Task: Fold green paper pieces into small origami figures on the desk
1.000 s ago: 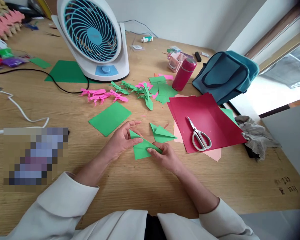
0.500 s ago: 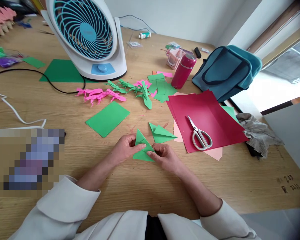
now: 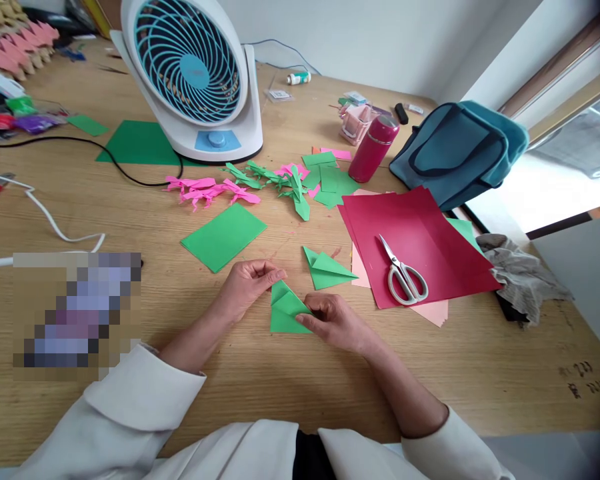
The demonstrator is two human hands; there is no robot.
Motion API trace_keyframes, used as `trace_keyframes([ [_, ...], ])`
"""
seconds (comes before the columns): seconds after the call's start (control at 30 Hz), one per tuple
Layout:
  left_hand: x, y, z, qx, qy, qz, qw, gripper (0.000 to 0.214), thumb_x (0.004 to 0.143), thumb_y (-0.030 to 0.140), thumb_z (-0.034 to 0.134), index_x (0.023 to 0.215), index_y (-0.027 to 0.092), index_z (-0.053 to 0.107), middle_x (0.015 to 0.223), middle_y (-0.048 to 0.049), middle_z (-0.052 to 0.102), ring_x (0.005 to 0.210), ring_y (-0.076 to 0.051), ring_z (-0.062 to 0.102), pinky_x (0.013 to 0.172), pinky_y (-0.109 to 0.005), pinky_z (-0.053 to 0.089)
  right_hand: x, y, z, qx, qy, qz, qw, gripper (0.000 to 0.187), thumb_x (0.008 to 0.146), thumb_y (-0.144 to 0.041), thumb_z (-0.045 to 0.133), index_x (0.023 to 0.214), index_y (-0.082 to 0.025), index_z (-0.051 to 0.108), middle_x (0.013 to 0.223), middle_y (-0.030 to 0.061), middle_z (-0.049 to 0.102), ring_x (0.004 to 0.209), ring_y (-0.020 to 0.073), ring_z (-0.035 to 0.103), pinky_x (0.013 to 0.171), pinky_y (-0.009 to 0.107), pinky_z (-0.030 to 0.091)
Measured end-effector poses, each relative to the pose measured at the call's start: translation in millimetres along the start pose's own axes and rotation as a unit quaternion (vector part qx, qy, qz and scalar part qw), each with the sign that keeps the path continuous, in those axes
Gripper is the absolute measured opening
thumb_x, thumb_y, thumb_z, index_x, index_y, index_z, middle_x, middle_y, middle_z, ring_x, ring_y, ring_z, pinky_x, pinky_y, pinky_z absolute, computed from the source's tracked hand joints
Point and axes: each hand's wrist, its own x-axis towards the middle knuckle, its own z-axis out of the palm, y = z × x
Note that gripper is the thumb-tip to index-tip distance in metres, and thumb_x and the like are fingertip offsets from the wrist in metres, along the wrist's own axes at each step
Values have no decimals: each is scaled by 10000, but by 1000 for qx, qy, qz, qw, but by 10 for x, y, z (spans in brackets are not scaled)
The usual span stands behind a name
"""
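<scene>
A small folded piece of green paper (image 3: pixel 286 311) lies on the wooden table (image 3: pixel 280 380) in front of me. My left hand (image 3: pixel 247 285) pinches its upper left corner with curled fingers. My right hand (image 3: pixel 335 323) presses and grips its right edge, fingers closed on the fold. Just beyond my right hand lies a second folded green piece (image 3: pixel 327 268). A flat green square sheet (image 3: pixel 223 236) rests to the left of it.
Red paper sheets (image 3: pixel 415 243) with scissors (image 3: pixel 403 273) lie to the right. Behind are folded pink and green paper figures (image 3: pixel 240 187), a white and blue fan (image 3: pixel 195 73), a red bottle (image 3: pixel 373 148), a teal bag (image 3: pixel 455 150), cables (image 3: pixel 55 227) and a grey cloth (image 3: pixel 523 277).
The green piece was folded over and turned; it now lies flatter and squarer. Both hands shifted their grip on it, the left moving to the top corner.
</scene>
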Motion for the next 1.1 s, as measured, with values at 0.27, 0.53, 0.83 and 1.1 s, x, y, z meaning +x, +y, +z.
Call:
trace_keyframes([
  [0.27,-47,1,32,-102,-77,-36,991,459,818,620,677,746,167,655,703,-2,649,650,-135,593,617,-245,496,24,74,34,77,53,47,995,437,930,-462,548,643,-214,331,643,-54,280,596,97,284,549,264,223],
  [0.53,-65,-55,134,-76,-99,-55,991,400,652,483,856,770,153,663,697,30,626,640,-113,544,605,-228,462,40,151,121,112,94,45,988,443,926,-520,561,668,-205,386,652,-51,301,608,97,273,552,262,221],
  [0.83,-7,-109,44,-106,-21,-25,994,393,665,484,858,716,143,668,671,29,611,610,-96,503,594,-219,420,15,106,82,110,79,18,991,461,926,-537,578,640,-178,523,607,-41,404,588,102,362,549,263,258],
  [1.1,27,-127,0,-140,-52,-6,989,341,740,463,819,728,157,670,663,33,605,614,-95,508,609,-212,418,-2,120,61,137,82,27,987,555,946,-633,495,648,-179,609,597,-11,529,588,122,484,584,266,352],
])
